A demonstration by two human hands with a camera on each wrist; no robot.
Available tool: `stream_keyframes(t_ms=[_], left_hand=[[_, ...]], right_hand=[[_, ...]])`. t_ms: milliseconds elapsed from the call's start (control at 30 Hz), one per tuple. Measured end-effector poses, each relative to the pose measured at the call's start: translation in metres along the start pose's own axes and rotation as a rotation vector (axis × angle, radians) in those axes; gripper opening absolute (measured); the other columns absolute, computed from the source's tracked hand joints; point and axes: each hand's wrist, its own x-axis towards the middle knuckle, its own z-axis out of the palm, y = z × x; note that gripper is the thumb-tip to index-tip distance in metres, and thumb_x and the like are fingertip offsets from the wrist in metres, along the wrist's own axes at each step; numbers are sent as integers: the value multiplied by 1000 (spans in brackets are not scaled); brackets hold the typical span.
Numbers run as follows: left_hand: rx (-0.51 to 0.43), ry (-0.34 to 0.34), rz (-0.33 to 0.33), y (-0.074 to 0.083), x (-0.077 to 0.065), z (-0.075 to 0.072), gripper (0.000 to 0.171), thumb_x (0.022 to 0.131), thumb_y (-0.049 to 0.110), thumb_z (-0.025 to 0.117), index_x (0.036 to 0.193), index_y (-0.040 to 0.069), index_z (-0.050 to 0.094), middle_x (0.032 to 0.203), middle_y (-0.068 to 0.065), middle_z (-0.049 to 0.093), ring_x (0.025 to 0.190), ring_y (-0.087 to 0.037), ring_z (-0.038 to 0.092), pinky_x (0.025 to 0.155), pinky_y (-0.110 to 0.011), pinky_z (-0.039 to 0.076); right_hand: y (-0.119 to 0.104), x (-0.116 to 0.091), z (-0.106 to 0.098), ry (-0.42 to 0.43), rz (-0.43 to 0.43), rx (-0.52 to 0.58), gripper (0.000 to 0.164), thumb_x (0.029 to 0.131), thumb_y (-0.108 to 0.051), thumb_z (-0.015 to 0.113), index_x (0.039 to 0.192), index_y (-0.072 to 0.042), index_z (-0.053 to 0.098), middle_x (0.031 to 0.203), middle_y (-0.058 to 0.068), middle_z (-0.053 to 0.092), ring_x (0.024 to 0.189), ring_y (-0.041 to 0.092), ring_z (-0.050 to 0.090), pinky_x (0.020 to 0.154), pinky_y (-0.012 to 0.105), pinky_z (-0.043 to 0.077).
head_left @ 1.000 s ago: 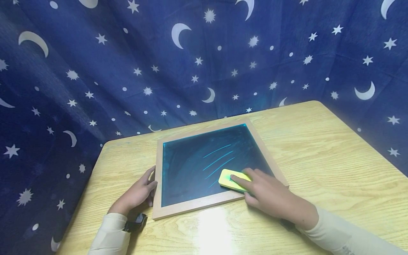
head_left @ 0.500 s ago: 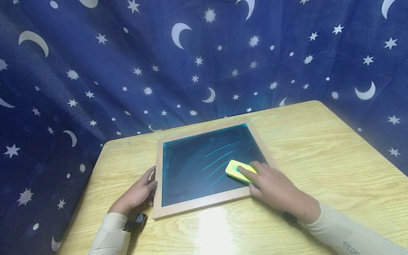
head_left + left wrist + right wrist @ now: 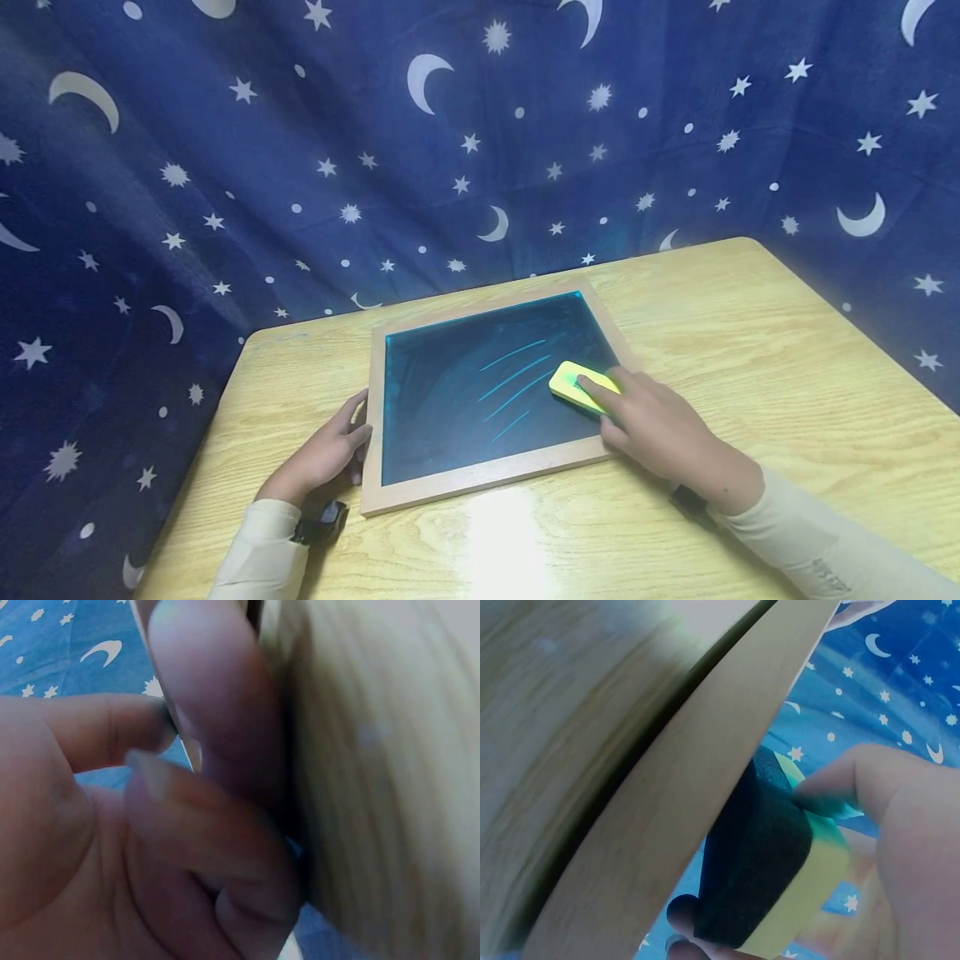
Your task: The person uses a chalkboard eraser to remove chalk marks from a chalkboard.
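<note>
A small chalkboard (image 3: pixel 435 400) with a pale wooden frame lies on the table, several slanting blue strokes (image 3: pixel 517 392) across its dark face. My right hand (image 3: pixel 667 425) holds a yellow board eraser (image 3: pixel 577 383) against the board's right part, index finger along its top. Seen from the right wrist, the eraser's dark felt underside (image 3: pixel 757 855) sits beside the wooden frame (image 3: pixel 667 772), between thumb and fingers. At the board's left edge, my left hand (image 3: pixel 322 454) grips the frame. In the left wrist view, its thumb (image 3: pixel 112 731) touches the frame's edge, with the other fingers curled near the tabletop.
The light wood table (image 3: pixel 750 350) extends around the board, with rounded far corners. Behind it and along its left side hangs a dark blue curtain (image 3: pixel 375 108) printed with moons and stars. A black strap device (image 3: pixel 322 523) is on the left wrist.
My right hand has slid the eraser rightward and away from me, off the board's near edge. The lowest blue stroke now shows uncovered. My left hand stays at the frame.
</note>
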Motion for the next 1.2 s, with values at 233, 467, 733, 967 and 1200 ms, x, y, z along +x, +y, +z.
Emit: stream_keyframes(t_ms=[233,467,733,967,1200], left_hand=[[-6,-6,5,-1,1,0,64,107,16,35,161,12,2,77,-12,65,48,-23,58,51,-40,54],[-10,-9,14,1,-1,1,64,107,15,36,161,12,3,71,-11,61,47,-22,58,49,-40,54],[1,-3,9,2,-1,0,63,107,15,36,161,13,3,71,-12,61,47,-23,58,49,-40,54],[6,-1,2,1,-1,0,63,107,17,36,161,13,3,71,-11,61,48,-23,58,51,-40,53],[4,-2,8,0,-1,1,64,107,17,36,161,13,3,72,-11,62,48,-24,58,51,-40,53]], right_hand=[[-1,0,-1,-11,23,-3,59,83,-12,56,142,-18,59,102,9,58,68,15,41,57,26,33],[-2,-1,0,-7,16,-1,57,85,-13,56,143,-17,57,112,14,62,76,18,48,59,29,38],[-5,-2,-1,11,-6,1,56,84,-13,57,140,-15,59,108,13,61,74,17,47,60,29,39],[-12,-2,3,38,-60,-10,54,84,-11,56,138,-16,61,106,12,60,74,17,46,65,31,42],[-19,-4,7,38,-94,-20,52,88,-12,54,139,-17,61,112,12,60,74,15,46,66,29,42]])
